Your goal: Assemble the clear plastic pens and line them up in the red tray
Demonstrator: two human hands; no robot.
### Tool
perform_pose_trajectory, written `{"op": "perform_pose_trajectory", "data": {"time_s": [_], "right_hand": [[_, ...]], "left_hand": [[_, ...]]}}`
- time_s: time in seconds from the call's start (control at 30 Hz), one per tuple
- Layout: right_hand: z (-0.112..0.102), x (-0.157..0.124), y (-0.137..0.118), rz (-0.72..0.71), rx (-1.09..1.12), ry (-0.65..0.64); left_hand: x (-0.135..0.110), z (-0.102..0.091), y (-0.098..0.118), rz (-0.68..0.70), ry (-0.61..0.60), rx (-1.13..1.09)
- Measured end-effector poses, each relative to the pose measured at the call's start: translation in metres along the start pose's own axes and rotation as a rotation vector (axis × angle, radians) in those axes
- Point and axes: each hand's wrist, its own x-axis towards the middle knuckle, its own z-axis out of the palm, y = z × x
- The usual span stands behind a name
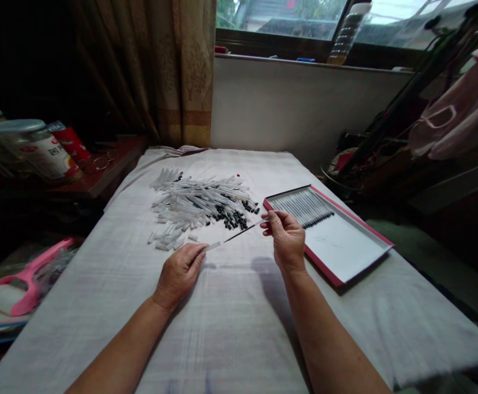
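My left hand (pixel 181 271) pinches a short clear plastic tube (pixel 213 246) that looks like a pen cap. In the fingers of my right hand (pixel 284 238) is a thin pen refill (pixel 242 232), dark toward its pointed end and paler near the fingers. Its tip points at the tube's mouth, with a small gap between them. Beyond my hands lies a loose pile of clear plastic tubes (pixel 197 191), mixed with small black plugs (pixel 234 218). Beside my right hand, a shallow red-edged box (pixel 337 260) holds a row of slim, dark-ended pens (pixel 302 205).
A white cloth (pixel 209 339) covers the table. To the left, lidded jars (pixel 37 150) stand on a brown side table (pixel 115 164), above a pink-handled object (pixel 33 279). A curtain (pixel 185 71) hangs behind; a bottle (pixel 347 35) stands on the window sill.
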Motion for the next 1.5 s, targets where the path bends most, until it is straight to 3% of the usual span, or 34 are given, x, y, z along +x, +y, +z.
{"op": "perform_pose_trajectory", "data": {"time_s": [0.27,0.43,0.67,0.8,0.97,1.27,1.5], "right_hand": [[0.010,-0.010,0.003,0.032,-0.029,-0.064],[0.023,-0.028,0.014,0.089,-0.109,-0.188],[0.036,-0.062,0.032,-0.116,-0.313,-0.470],[0.038,-0.070,0.038,-0.130,-0.331,-0.516],[0.040,-0.061,0.046,-0.053,-0.336,-0.490],[0.051,-0.040,0.044,-0.261,-0.969,-0.679],[0.038,-0.007,0.046,-0.243,-1.240,-0.487]], "left_hand": [[0.001,-0.002,0.003,0.008,-0.025,-0.010],[0.000,-0.002,0.005,0.011,-0.033,-0.021],[-0.002,-0.001,0.006,-0.009,0.016,-0.043],[-0.002,0.000,0.003,-0.038,0.052,-0.050],[0.001,-0.002,-0.001,-0.133,0.111,-0.113],[0.009,-0.016,-0.021,-0.466,0.296,-0.253],[0.011,-0.014,-0.019,-0.521,0.254,-0.404]]}}
